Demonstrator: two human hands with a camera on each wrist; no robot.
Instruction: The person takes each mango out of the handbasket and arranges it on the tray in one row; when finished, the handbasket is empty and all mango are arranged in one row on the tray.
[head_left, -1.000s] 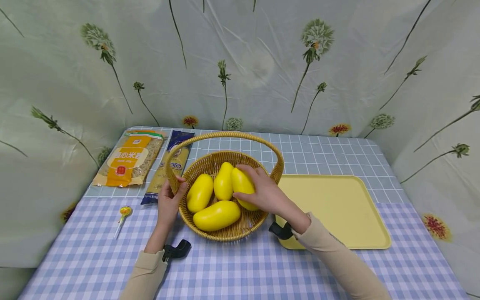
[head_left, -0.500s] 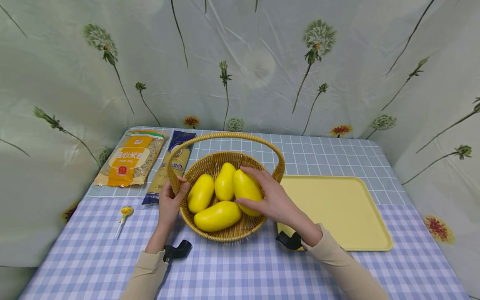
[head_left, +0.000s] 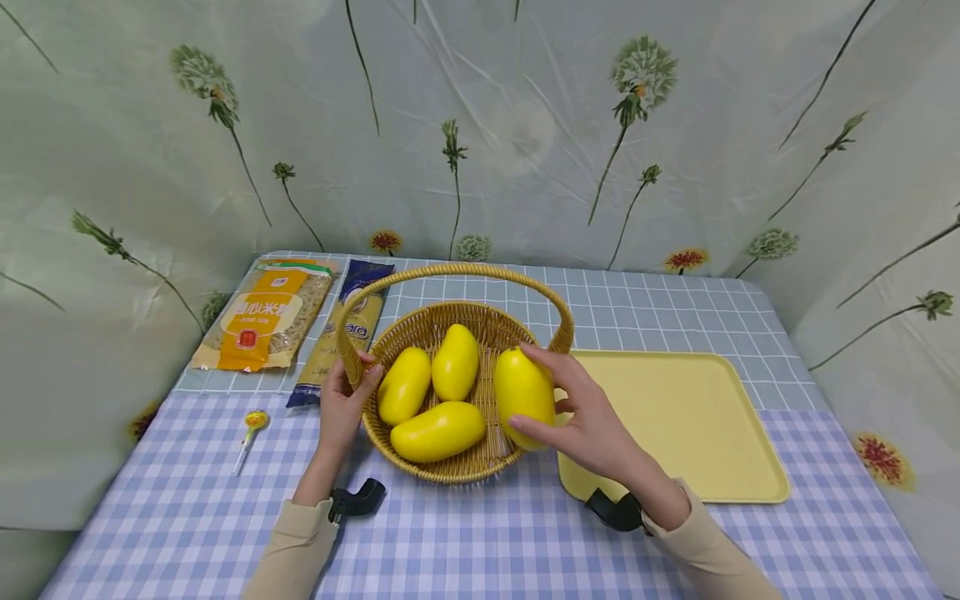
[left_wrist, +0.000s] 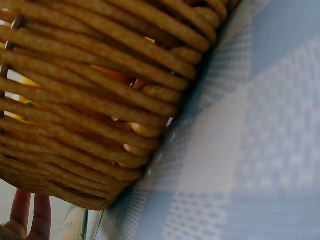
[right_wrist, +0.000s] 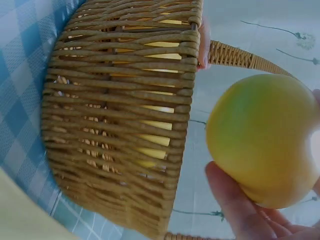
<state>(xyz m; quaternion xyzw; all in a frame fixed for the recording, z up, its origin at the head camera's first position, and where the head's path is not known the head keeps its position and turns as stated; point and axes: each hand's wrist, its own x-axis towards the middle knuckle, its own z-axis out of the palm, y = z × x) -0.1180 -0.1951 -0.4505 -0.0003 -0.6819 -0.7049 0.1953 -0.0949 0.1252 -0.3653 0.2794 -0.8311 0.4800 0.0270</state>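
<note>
A wicker basket (head_left: 467,477) with a tall arched handle stands mid-table. Three yellow mangoes lie in it: one at the left (head_left: 404,387), one at the back (head_left: 455,363) and one in front (head_left: 437,432). At the basket's left side my left hand (head_left: 343,412) grips the foot of the handle near the rim; the left wrist view has two of its fingers (left_wrist: 41,215) below the wicker wall. My right hand (head_left: 592,421) holds another mango (head_left: 523,396) between thumb and fingers over the right rim. In the right wrist view this mango (right_wrist: 262,140) is raised beyond the rim.
A yellow tray (head_left: 675,425) lies right of the basket, partly beneath the right forearm. Behind and left are an orange-labelled bag of grain (head_left: 262,317) and a blue-and-gold pasta packet (head_left: 318,367). A lollipop (head_left: 251,433) lies at the left on the checked cloth.
My right hand has lifted one mango from the basket's right side and moved it right, toward the rim and tray. The left hand keeps its grip on the handle.
</note>
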